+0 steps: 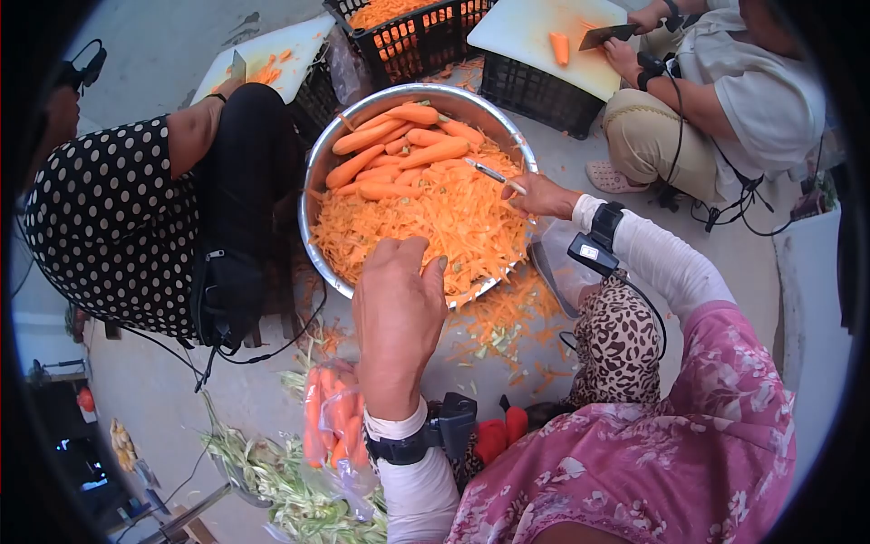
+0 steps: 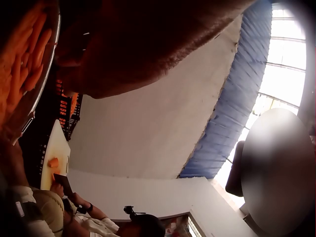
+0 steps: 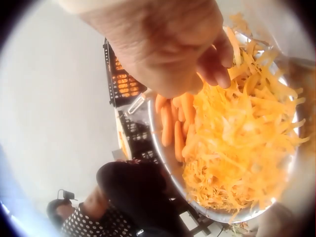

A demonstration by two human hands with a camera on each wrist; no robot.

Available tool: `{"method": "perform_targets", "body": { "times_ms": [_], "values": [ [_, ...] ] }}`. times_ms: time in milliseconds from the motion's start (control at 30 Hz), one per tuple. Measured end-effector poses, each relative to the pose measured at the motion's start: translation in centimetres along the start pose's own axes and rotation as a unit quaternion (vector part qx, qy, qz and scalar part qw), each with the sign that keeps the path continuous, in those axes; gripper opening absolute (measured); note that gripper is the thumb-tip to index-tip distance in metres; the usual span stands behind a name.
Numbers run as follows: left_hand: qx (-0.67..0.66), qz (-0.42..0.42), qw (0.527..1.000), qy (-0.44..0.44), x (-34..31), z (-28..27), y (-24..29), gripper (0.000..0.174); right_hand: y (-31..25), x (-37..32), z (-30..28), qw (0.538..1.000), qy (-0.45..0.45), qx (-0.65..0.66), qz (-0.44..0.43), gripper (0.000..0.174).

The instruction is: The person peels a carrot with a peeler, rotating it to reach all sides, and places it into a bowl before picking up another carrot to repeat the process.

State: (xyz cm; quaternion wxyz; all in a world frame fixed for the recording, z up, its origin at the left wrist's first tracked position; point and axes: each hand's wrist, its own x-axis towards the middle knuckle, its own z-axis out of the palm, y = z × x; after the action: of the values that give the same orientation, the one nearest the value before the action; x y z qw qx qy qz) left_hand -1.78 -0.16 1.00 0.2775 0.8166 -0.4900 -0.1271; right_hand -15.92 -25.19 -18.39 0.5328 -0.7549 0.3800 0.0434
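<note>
Basin: holds our whole carrots at the far side, peelings nearer us.
Left hand: above the peelings, fingers bent; we cannot tell whether it grasps anything.
Right hand: grips the peeler.
Peeling: between strokes, we judge; another calls for a steadied carrot.
Wrist-device label: unreadable to us.

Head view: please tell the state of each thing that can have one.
Basin: uncovered, well filled.
Carrots in basin: whole.
Peelings: loose, heaped.
Peeler: held in right hand.
Left hand: fingers bent.
Plastic bag: filled with carrots; closure unclear.
Far crate: uncovered, filled.
Right board: flat, carrot piece on it.
Right knife: held.
</note>
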Motion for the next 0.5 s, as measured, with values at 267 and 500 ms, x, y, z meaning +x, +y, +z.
{"method": "perform_targets", "body": {
  "times_ms": [267,500],
  "values": [
    [0.035,0.041,0.997,-0.059,-0.3,1.5,0.2,0.013,1.2,-0.1,-1.1,0.979,-0.111,-0.166,-0.03,0.021],
    [0.079,0.055,0.992,-0.082,-0.9,1.9,0.8,0.01,-4.8,6.4,-5.6,0.986,0.025,-0.123,-0.109,0.012]
  ]
}}
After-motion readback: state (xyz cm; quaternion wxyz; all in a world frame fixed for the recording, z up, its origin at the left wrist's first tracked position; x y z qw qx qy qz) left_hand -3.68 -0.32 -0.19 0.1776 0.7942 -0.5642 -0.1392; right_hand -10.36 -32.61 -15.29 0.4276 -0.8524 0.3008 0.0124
